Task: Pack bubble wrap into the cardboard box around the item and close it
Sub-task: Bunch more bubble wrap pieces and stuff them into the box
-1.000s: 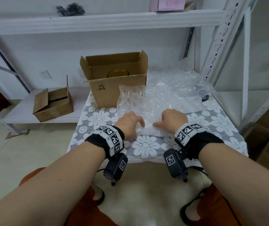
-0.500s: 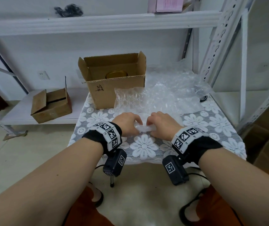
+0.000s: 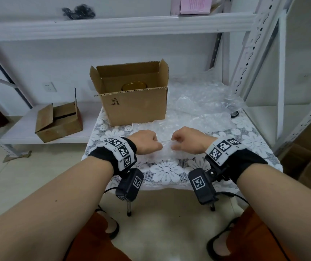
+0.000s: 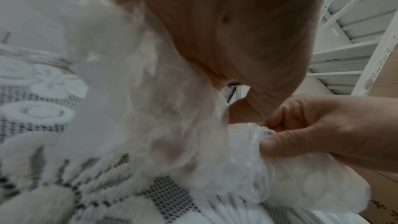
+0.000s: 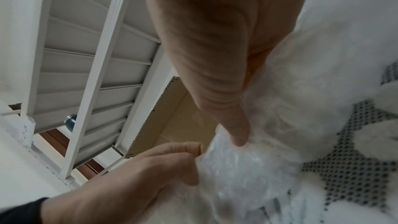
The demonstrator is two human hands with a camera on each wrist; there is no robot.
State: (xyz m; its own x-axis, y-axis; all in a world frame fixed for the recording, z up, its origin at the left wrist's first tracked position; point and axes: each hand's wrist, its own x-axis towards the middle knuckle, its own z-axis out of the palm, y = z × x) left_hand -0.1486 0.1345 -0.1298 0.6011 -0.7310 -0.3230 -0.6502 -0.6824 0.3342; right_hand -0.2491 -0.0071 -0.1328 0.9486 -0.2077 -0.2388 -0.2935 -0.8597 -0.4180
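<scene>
Bubble wrap [image 3: 166,149] is bunched at the near edge of the bench [image 3: 248,140], and both hands are on it: the left hand [image 3: 145,141] has its fingers [image 5: 185,149] curled round one end of the wad, the right hand [image 3: 188,141] has thumb and fingers [image 4: 280,147] pinched on the other, the two nearly touching. By the look of it the sheet is being gathered or rolled into a wad, so the packing proper has not begun. The cardboard box [image 3: 135,104] stands farther back on the bench, well apart from the hands, all its flaps up, and a round gold-topped item [image 3: 134,86] sits inside with no wrap visible around it. What remains, I would say, is nearly everything: carrying the wad over, tucking it round the item, folding the flaps shut. More loose wrap [image 3: 203,98] is heaped to the right of the box, and a small dark round object [image 3: 234,113] lies at its far edge; I cannot tell what it is. A smaller box [image 3: 59,121] sits on a low shelf to the left. Nothing blocks the way to the open box, though its upright near wall means the wad must be lifted over.
</scene>
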